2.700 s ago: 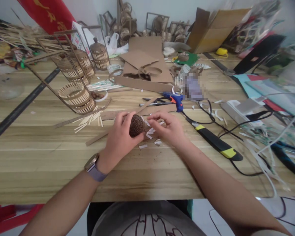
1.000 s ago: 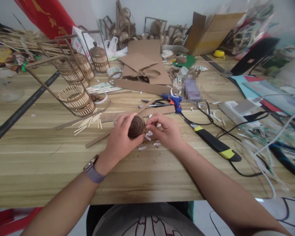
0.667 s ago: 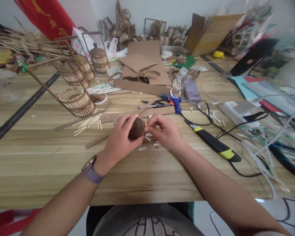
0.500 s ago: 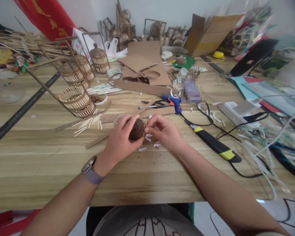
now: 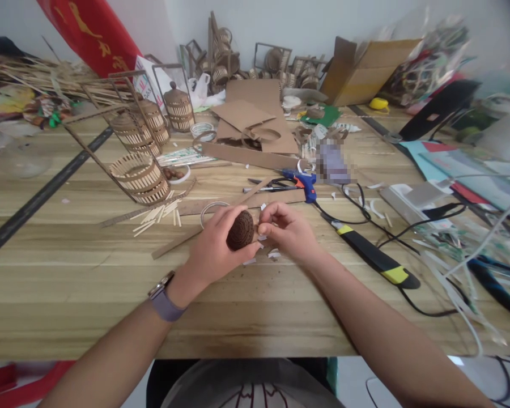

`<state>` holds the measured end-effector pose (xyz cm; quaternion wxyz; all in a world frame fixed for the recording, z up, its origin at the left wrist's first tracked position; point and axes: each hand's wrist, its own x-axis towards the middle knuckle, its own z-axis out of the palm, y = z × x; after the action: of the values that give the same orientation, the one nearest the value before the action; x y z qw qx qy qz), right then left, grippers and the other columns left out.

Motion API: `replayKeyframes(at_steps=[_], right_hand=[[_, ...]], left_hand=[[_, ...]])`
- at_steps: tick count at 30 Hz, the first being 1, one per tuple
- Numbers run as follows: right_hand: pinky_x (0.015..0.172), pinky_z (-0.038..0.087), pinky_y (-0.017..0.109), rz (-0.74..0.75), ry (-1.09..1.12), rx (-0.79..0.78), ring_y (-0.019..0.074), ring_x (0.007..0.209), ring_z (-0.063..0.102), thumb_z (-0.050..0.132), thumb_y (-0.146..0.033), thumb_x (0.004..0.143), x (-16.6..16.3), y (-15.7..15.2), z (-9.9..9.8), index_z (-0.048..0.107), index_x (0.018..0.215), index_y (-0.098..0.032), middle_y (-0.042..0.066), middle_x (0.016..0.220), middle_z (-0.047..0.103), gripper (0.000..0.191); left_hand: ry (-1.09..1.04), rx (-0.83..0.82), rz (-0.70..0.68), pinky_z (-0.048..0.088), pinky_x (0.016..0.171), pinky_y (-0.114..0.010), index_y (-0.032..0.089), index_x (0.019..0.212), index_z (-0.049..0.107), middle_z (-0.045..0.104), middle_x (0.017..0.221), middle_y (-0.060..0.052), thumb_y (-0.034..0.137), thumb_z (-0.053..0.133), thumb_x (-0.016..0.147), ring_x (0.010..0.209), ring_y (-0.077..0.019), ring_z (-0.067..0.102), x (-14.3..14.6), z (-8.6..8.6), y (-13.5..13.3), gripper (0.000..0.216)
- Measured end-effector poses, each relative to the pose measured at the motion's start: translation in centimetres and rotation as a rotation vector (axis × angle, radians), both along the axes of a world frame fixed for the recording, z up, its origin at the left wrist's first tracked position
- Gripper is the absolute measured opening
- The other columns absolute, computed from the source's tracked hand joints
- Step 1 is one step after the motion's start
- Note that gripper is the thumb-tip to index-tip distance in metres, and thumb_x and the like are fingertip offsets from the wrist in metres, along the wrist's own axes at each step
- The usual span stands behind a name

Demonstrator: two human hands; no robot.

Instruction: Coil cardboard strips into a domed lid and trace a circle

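Observation:
My left hand (image 5: 216, 241) is wrapped round a small, dark brown dome with coiled ridges (image 5: 241, 229), like a woven lid, with its rounded face toward me. Close to the dome's right edge, the thumb and index finger of my right hand (image 5: 287, 231) are pinched together. Whatever sits between those fingertips is too small to make out. Under both hands lie white paper scraps (image 5: 274, 254) and brown crumbs. Just behind my left hand are a thin ring (image 5: 210, 211) and a flat brown strip (image 5: 176, 243).
A blue glue gun (image 5: 304, 182) and a black-and-yellow cutter (image 5: 376, 255) lie to the right, among cables. Slatted miniature baskets (image 5: 139, 178) with tall handles stand left, near short pale sticks (image 5: 161, 214). Cardboard sheets (image 5: 255, 90) and an open carton (image 5: 365, 68) are at the back.
The whole view has shifted slightly, so things appear a little lower and further right. My right fingertips have drawn slightly away from the dome; my left hand keeps its hold.

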<state>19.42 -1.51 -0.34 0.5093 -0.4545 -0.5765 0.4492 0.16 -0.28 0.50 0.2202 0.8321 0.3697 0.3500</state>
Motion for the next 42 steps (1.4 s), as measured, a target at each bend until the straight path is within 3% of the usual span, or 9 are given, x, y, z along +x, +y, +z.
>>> replayKeyframes(at_steps=[6,14,19,25,29,32,36,39,42], right_hand=[[0.055,0.037,0.028,-0.079,-0.225,0.081,0.0137,0.058,0.047,0.065,-0.066,0.082,0.0,0.1,-0.1,0.059,0.072,-0.020,-0.002,0.063,0.054,0.048],[0.055,0.036,0.028,-0.083,-0.347,0.106,0.0147,0.057,0.046,0.057,-0.060,0.089,0.0,0.0,-0.1,0.056,0.069,-0.022,-0.002,0.060,0.051,0.044],[0.054,0.037,0.027,-0.071,-0.377,0.138,0.0146,0.057,0.048,0.057,-0.056,0.091,-0.2,0.0,-0.1,0.056,0.068,-0.021,-0.001,0.060,0.055,0.041],[0.056,0.038,0.026,-0.066,-0.386,0.198,0.0140,0.059,0.050,0.057,-0.048,0.092,-0.2,0.1,-0.1,0.055,0.066,-0.021,-0.001,0.061,0.056,0.037],[0.057,0.038,0.027,-0.063,-0.386,0.202,0.0144,0.059,0.050,0.057,-0.050,0.092,-0.2,0.1,-0.1,0.056,0.066,-0.021,-0.001,0.061,0.057,0.038],[0.057,0.038,0.027,-0.070,-0.385,0.190,0.0144,0.059,0.050,0.058,-0.050,0.091,-0.2,0.0,0.0,0.057,0.066,-0.021,-0.001,0.061,0.057,0.038],[0.054,0.039,0.026,-0.035,-0.278,0.066,0.0139,0.057,0.051,0.059,-0.054,0.090,-0.4,-0.1,0.1,0.068,0.088,-0.020,-0.002,0.064,0.058,0.035],[0.053,0.043,0.027,-0.017,-0.110,-0.008,0.0152,0.058,0.054,0.061,-0.060,0.086,-0.6,0.0,0.1,0.066,0.110,-0.021,-0.001,0.071,0.061,0.047],[0.051,0.041,0.026,-0.100,-0.007,-0.039,0.0135,0.055,0.050,0.058,-0.061,0.088,-0.7,0.1,-0.1,0.065,0.090,-0.021,-0.003,0.064,0.055,0.041]], left_hand=[[-0.087,-0.131,0.050,0.056,0.092,-0.045,0.024,0.122,0.056,0.066,0.122,-0.010,0.041,0.073,0.078,0.107,-0.0279,0.066,-0.3,0.4,0.3,0.050],[-0.084,-0.101,0.479,0.053,0.097,-0.046,0.020,0.123,0.061,0.067,0.126,-0.013,0.044,0.071,0.077,0.114,-0.0313,0.064,-3.2,1.0,4.1,0.052],[-0.030,-0.207,0.620,0.050,0.100,-0.048,0.019,0.118,0.064,0.070,0.122,-0.012,0.049,0.071,0.075,0.112,-0.0331,0.065,-5.1,0.6,6.3,0.053],[-0.102,-0.353,0.708,0.052,0.093,-0.045,0.020,0.114,0.065,0.074,0.108,-0.010,0.057,0.067,0.077,0.102,-0.0317,0.069,-5.9,0.4,6.8,0.052],[0.024,-0.257,0.676,0.051,0.096,-0.047,0.021,0.115,0.062,0.073,0.113,-0.012,0.055,0.067,0.077,0.108,-0.0334,0.068,-5.5,0.6,6.4,0.051],[0.053,-0.056,0.588,0.051,0.099,-0.049,0.019,0.122,0.059,0.069,0.122,-0.014,0.050,0.067,0.078,0.114,-0.0343,0.066,-4.6,0.8,5.4,0.055],[0.095,0.216,0.230,0.051,0.103,-0.051,0.018,0.129,0.053,0.061,0.136,-0.019,0.047,0.070,0.078,0.126,-0.0355,0.059,-2.4,0.5,2.5,0.061],[0.170,0.300,-0.067,0.049,0.107,-0.052,0.020,0.135,0.048,0.053,0.146,-0.022,0.043,0.072,0.080,0.133,-0.0358,0.055,-1.0,-0.2,0.4,0.065],[0.182,0.309,-0.182,0.050,0.107,-0.050,0.022,0.139,0.044,0.050,0.149,-0.022,0.042,0.073,0.081,0.134,-0.0353,0.054,-0.5,-0.7,-0.6,0.068]])
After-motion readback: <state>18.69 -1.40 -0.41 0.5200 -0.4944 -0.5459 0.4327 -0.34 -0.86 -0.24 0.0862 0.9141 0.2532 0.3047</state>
